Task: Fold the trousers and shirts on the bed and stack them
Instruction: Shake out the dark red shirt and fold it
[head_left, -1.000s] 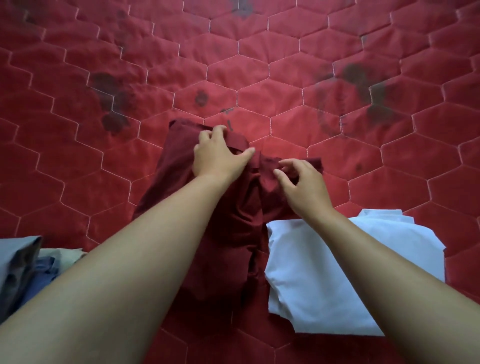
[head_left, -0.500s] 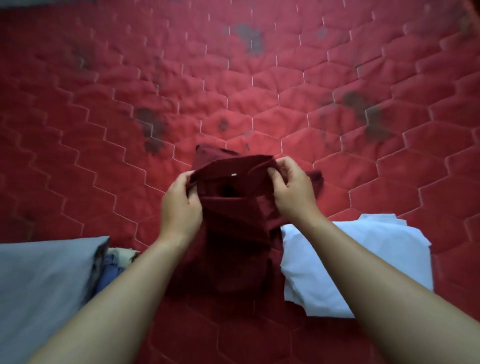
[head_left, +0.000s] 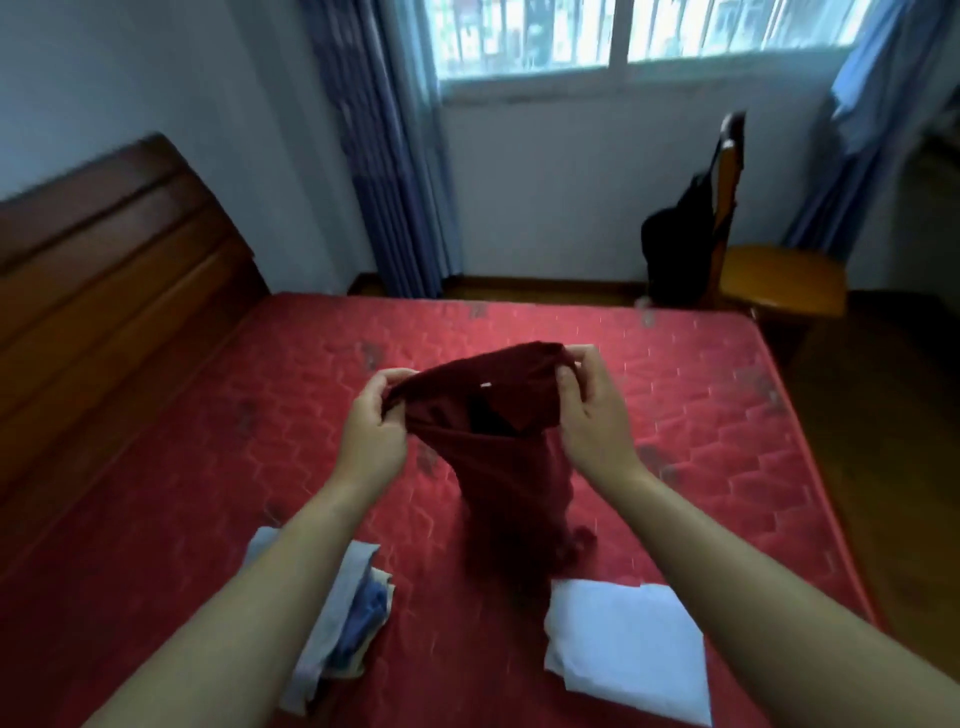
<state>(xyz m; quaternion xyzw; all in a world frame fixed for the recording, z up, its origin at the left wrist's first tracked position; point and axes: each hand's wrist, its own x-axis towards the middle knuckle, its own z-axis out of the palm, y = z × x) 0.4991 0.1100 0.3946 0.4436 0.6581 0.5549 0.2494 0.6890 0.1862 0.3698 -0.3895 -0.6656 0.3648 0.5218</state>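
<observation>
A dark red garment hangs in the air over the red quilted bed. My left hand pinches its upper left edge and my right hand pinches its upper right edge. The opening at the top gapes between my hands, and the lower end trails down onto the mattress. A folded white garment lies at the near right. Under my left forearm at the near left sits a stack of folded grey, blue and beige clothes.
A brown wooden headboard runs along the left. Beyond the bed are a wall, a window with blue curtains, and a wooden chair with a black bag hanging on it. Wooden floor shows at the right.
Both hands have lifted the dark red garment off the bed and spread its top edge. The view has tilted up, so the room beyond the bed now shows.
</observation>
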